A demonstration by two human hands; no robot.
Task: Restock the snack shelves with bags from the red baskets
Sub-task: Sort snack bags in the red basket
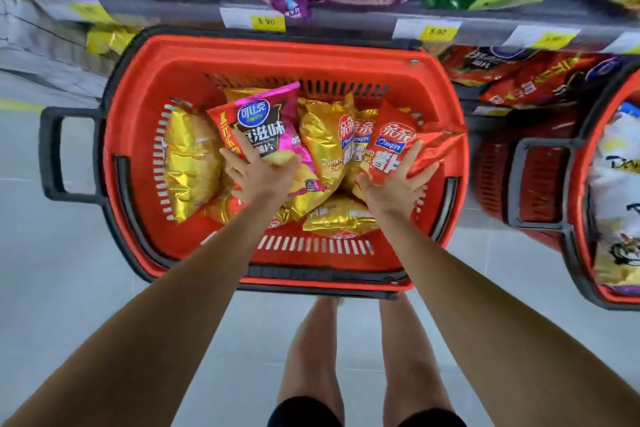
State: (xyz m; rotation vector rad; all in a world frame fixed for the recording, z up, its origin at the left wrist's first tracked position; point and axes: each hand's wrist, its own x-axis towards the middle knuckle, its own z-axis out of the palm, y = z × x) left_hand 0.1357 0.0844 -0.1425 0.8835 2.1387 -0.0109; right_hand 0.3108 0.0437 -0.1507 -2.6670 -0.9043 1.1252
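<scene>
Pink bag: propped up on the gold bags, left of middle in the red basket.
Red bag: in the same basket, leaning towards its right wall.
Left hand: fingers spread straight on the pink bag's lower face, no curl visible.
Right hand: spread flat likewise on the red bag.
Step in hand: probably taking one bag per hand.
Doing it well: pinch the sealed edges rather than the puffed middles, then lift clear of the rim.
Shelves: just beyond the basket, already holding bags.
Second basket: to the right, partly in view.

Shop aisle: snack shelves, yellow price tags, red basket.
</scene>
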